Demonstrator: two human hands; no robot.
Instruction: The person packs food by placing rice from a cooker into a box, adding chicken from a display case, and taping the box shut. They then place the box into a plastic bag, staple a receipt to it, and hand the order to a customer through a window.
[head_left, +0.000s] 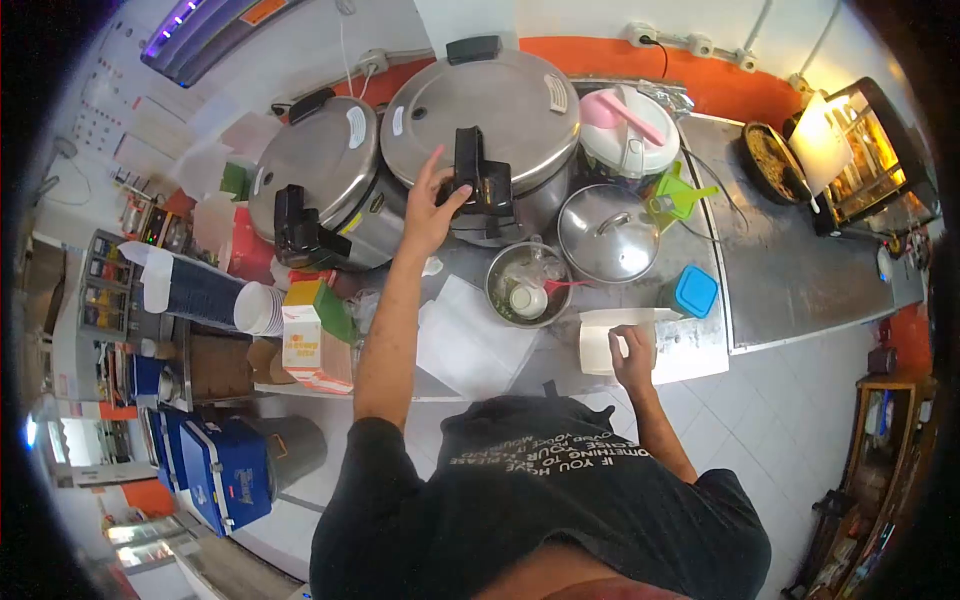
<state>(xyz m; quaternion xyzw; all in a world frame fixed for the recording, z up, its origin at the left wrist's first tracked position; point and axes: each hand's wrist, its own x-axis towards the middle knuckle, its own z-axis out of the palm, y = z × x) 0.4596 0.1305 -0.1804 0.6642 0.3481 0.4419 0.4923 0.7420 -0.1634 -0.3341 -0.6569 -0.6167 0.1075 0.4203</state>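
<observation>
My left hand (436, 205) reaches up to the front of a large steel rice cooker (475, 110) with its lid down. Its thumb and fingers are at the black latch (482, 180), the index finger pointing upward. At the counter's front edge, my right hand (632, 358) curls over an open white takeaway box (596, 350), thumb and index finger forming a ring. The box's inside looks bare where it shows; the other fingertips are hidden. Between my arms are a steel bowl (497, 300) holding a white cup and plastic, and white paper sheets (465, 345).
A second steel cooker (318, 160) stands left, near stacked cups (258, 308) and a carton (312, 345). Rightward are a lidded pot (608, 250), a white cooker with a pink scoop (622, 115), a green holder (680, 195), a blue-lidded container (695, 290) and a frying pan (775, 160).
</observation>
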